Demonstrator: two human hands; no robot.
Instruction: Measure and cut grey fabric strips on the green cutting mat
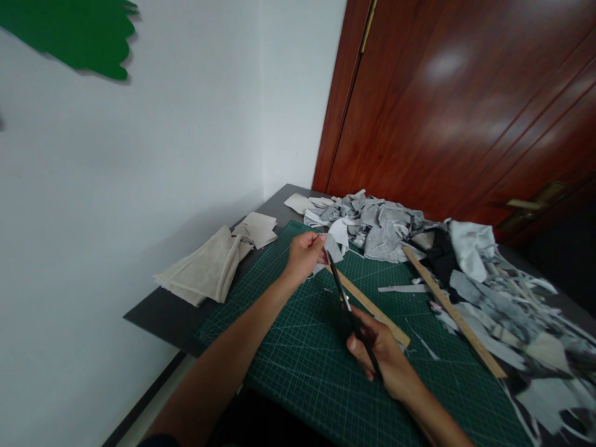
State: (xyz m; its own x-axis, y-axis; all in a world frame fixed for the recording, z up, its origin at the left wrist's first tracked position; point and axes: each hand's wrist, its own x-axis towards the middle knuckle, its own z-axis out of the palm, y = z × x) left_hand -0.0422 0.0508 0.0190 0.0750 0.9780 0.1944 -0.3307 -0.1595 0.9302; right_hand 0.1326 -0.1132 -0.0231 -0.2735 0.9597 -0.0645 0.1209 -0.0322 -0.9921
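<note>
Between the fingertips of my left hand point(305, 253) is a small piece of light grey fabric point(334, 248), held up above the green cutting mat point(298, 354). My right hand point(378, 347) grips a pair of black-handled scissors point(341, 287). Their blades point up and away, with the tips at the fabric's lower edge. Whether the blades are apart or together I cannot tell. Beneath the scissors a wooden ruler point(372, 305) lies slanted on the mat, partly hidden by them and my right hand.
Folded cream cloth point(205, 264) and cream pieces point(259, 228) lie at the left. Grey fabric scraps point(386, 226) are heaped along the back, more scraps point(507, 310) at the right. A second wooden ruler point(454, 312) lies there. A white wall and a brown door point(447, 112) border the table.
</note>
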